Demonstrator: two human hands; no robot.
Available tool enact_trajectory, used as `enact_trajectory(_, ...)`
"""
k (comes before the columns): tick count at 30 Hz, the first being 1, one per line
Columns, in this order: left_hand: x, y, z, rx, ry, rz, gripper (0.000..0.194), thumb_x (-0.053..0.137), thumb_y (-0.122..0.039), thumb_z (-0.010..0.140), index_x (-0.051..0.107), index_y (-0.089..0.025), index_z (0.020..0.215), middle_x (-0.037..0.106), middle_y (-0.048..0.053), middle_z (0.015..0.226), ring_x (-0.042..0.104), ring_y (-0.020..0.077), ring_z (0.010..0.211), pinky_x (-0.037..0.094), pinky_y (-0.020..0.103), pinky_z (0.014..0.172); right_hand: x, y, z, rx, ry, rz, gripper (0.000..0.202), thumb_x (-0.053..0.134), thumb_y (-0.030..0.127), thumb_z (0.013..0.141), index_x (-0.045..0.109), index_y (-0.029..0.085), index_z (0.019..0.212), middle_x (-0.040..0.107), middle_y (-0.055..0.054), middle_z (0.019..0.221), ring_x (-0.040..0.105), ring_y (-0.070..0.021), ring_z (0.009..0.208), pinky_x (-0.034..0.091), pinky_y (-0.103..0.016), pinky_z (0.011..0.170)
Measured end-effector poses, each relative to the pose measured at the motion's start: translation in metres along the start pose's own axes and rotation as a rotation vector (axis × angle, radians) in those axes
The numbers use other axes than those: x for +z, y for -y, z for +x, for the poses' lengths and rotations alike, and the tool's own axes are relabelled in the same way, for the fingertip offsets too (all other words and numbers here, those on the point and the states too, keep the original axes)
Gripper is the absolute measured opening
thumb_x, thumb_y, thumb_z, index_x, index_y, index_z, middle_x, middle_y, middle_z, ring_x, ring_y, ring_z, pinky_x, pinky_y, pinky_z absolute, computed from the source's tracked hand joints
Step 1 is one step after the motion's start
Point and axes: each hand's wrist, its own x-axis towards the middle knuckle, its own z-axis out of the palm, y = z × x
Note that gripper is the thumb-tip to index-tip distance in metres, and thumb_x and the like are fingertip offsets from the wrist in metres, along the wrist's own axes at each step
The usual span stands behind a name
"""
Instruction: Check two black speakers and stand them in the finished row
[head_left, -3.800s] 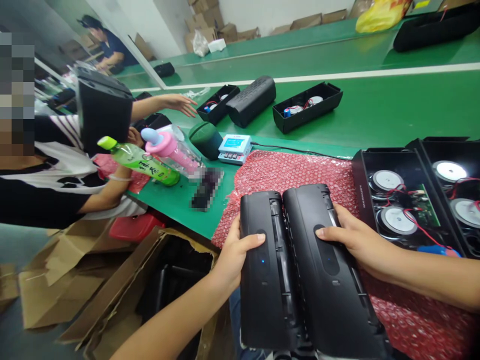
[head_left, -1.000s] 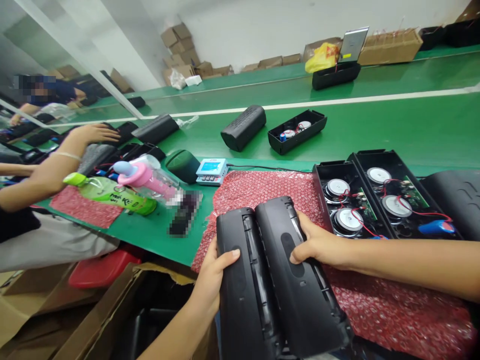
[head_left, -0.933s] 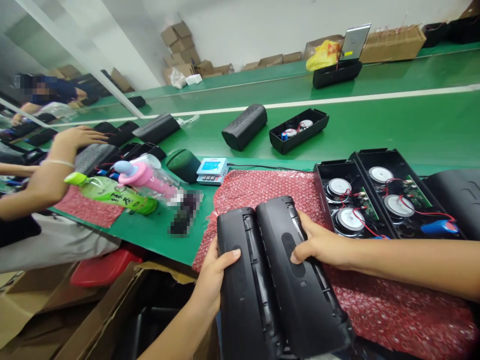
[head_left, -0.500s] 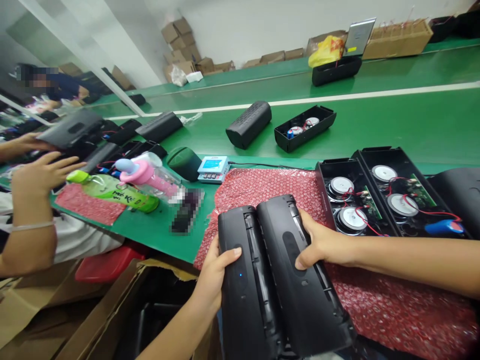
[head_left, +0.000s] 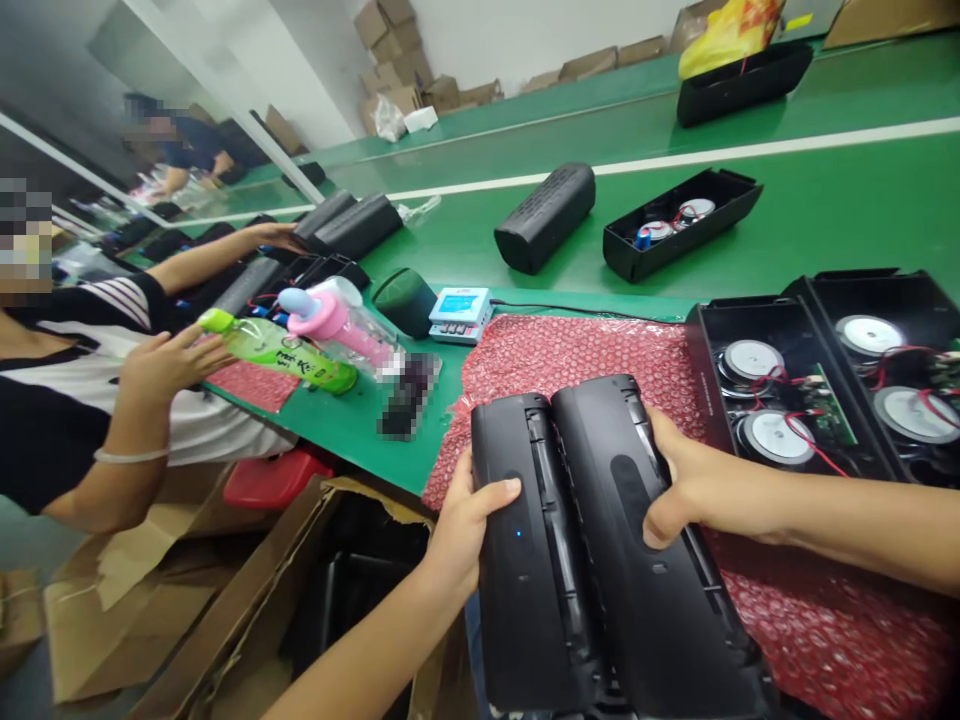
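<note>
Two long black speaker shells lie side by side over the near edge of a red bubble-wrap sheet (head_left: pixel 570 350). My left hand (head_left: pixel 461 525) grips the left shell (head_left: pixel 517 590) from its outer side, thumb on top beside a small blue light. My right hand (head_left: pixel 686 485) holds the right shell (head_left: pixel 652 590) from the right, thumb pressed on its dark oval panel. Two open speaker housings (head_left: pixel 787 400) with round drivers and red wires sit just right of my right hand.
A green conveyor belt (head_left: pixel 825 210) carries a closed speaker (head_left: pixel 544 215) and an open housing (head_left: pixel 679 220). A small tester (head_left: pixel 459 312), pink bottle (head_left: pixel 337 320) and green bottle (head_left: pixel 281 350) stand left. A person's hands (head_left: pixel 169 365) work at left; cardboard box (head_left: pixel 300 570) below.
My view has swung left and down. My right thumb has slid lower on the right shell's panel. The person at left has lowered the panel they held and now reaches by the green bottle.
</note>
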Motion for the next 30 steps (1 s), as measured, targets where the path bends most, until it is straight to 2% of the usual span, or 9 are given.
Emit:
enact_trajectory(7,-0.003,0.000,0.002,-0.009,0.025,-0.001,0.075,0.072,-0.018,0.061,0.043,-0.025,0.130,0.068,0.005,0.099,0.067,0.0214,0.075,0.057,0.032,0.064,0.005,0.005,-0.001,0.036,-0.026,0.025,0.114,0.070,0.008,0.045,0.011,0.026,0.141,0.060,0.002,0.072,0.059,-0.0277,0.065,0.051,-0.031,0.049)
enact_trajectory(11,-0.008,0.000,0.001,-0.020,0.099,0.006,0.078,0.073,-0.019,0.062,0.041,-0.027,0.133,0.067,0.007,0.105,0.066,0.0232,0.083,0.056,0.034,0.069,0.003,0.005,-0.001,0.053,-0.024,0.007,0.113,0.071,0.009,0.046,0.013,0.027,0.141,0.060,0.001,0.073,0.060,-0.0296,0.067,0.052,-0.033,0.051)
enact_trajectory(14,-0.013,-0.001,0.001,-0.002,0.176,0.005,0.095,0.076,-0.014,0.056,0.032,-0.030,0.139,0.064,0.006,0.115,0.064,0.0246,0.092,0.055,0.034,0.076,0.003,0.005,-0.001,0.058,-0.020,0.007,0.112,0.071,0.009,0.045,0.014,0.027,0.140,0.060,0.001,0.074,0.059,-0.0299,0.067,0.051,-0.034,0.050)
enact_trajectory(16,-0.016,0.000,0.000,0.033,0.194,0.017,0.110,0.078,-0.010,0.051,0.022,-0.034,0.143,0.056,0.005,0.129,0.060,0.0254,0.104,0.053,0.032,0.083,0.003,0.006,-0.002,0.045,-0.026,-0.001,0.111,0.071,0.009,0.046,0.015,0.027,0.140,0.060,0.000,0.077,0.060,-0.0295,0.069,0.051,-0.033,0.052)
enact_trajectory(18,-0.018,0.000,-0.001,0.073,0.204,0.039,0.118,0.080,-0.010,0.050,0.015,-0.036,0.145,0.046,0.004,0.141,0.054,0.0258,0.116,0.049,0.030,0.090,0.004,0.008,-0.003,0.042,-0.027,-0.012,0.109,0.071,0.009,0.047,0.016,0.026,0.140,0.060,0.000,0.077,0.060,-0.0287,0.070,0.051,-0.032,0.054)
enact_trajectory(21,-0.018,0.000,-0.001,0.119,0.247,0.077,0.114,0.079,-0.013,0.055,0.014,-0.035,0.146,0.041,0.004,0.145,0.049,0.0261,0.123,0.047,0.030,0.095,0.006,0.012,-0.005,0.053,-0.026,-0.020,0.106,0.071,0.009,0.049,0.017,0.025,0.140,0.058,0.001,0.074,0.060,-0.0277,0.069,0.051,-0.032,0.054)
enact_trajectory(25,-0.018,0.002,0.001,0.182,0.288,0.092,0.109,0.081,-0.018,0.055,0.020,-0.031,0.145,0.042,0.006,0.144,0.047,0.0292,0.124,0.044,0.034,0.098,0.007,0.017,-0.006,0.041,-0.014,-0.037,0.108,0.069,0.007,0.050,0.012,0.026,0.140,0.057,0.003,0.075,0.060,-0.0265,0.070,0.051,-0.030,0.053)
enact_trajectory(30,-0.020,0.006,0.000,0.186,0.263,0.102,0.107,0.080,-0.020,0.058,0.018,-0.030,0.145,0.040,0.007,0.145,0.046,0.0282,0.125,0.042,0.035,0.100,0.005,0.014,-0.004,0.042,-0.003,-0.042,0.110,0.069,0.007,0.049,0.010,0.026,0.140,0.057,0.003,0.075,0.060,-0.0264,0.070,0.052,-0.030,0.054)
